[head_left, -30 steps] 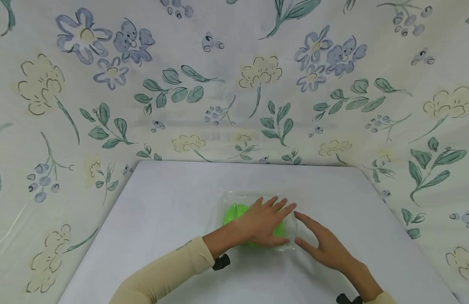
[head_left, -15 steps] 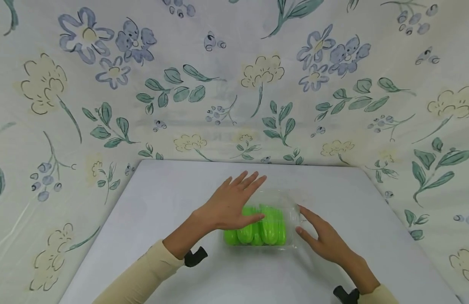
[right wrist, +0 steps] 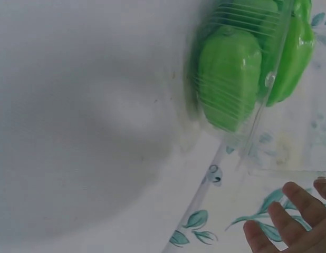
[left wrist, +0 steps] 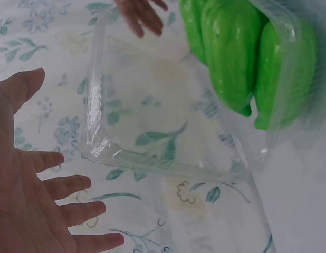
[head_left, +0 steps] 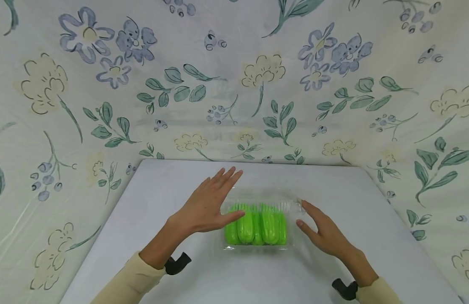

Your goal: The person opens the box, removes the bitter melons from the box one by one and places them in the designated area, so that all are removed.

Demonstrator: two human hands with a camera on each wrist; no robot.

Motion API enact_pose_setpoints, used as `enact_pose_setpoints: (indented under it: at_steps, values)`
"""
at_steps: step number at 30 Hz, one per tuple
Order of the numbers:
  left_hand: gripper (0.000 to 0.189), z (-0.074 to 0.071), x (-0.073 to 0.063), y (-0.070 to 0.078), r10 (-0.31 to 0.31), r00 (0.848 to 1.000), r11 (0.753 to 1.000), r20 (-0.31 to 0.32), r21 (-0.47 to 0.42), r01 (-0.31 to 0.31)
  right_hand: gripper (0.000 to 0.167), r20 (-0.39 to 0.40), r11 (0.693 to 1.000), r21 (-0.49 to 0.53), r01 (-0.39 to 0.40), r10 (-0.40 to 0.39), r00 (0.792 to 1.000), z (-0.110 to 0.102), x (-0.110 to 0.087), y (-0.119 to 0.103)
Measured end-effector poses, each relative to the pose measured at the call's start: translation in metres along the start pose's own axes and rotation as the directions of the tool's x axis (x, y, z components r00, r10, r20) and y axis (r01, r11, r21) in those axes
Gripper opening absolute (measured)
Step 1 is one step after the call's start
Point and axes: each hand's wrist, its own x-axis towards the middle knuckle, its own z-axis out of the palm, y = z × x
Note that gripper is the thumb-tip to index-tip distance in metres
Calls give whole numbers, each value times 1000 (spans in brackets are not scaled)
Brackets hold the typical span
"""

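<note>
Left hand (head_left: 208,206) spread wide, right hand (head_left: 326,234) with thumb and fingers apart near raised clear lid (left wrist: 147,110), contact unclear, green peppers (head_left: 270,228) in clear box (head_left: 257,248), white surface (head_left: 162,185)

The clear box (head_left: 255,247) rests on the counter (head_left: 253,278), lid (left wrist: 152,110) raised. Glossy green pieces (head_left: 269,229) sit side by side inside.
</note>
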Motion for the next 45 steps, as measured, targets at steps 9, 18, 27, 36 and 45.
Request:
enact_pose_setpoints:
  at_steps: [9, 18, 27, 36, 45]
  values:
    - [97, 1, -29, -16, -82, 995, 997, -51, -5, 82, 60, -24, 999, -3, 48, -48, 999, -6, 18, 0]
    - [103, 12, -59, -30, -211, 977, 976, -16, -64, 210, 58, -16, 999, 27, 25, -24, 1000, -8, 35, 7]
    - [108, 48, -74, -23, -215, 972, 964, 96, -141, 227, 58, -33, 999, 42, 29, -28, 999, -3, 58, 15]
    - [105, 78, -74, -21, -172, 974, 966, 145, -168, 195, 60, -22, 998, 59, 23, -22, 1000, 1, 75, 25]
    - [100, 93, -72, -24, -133, 979, 978, 153, -138, 154, 64, 15, 995, 99, -23, 22, 1000, 14, 81, 33]
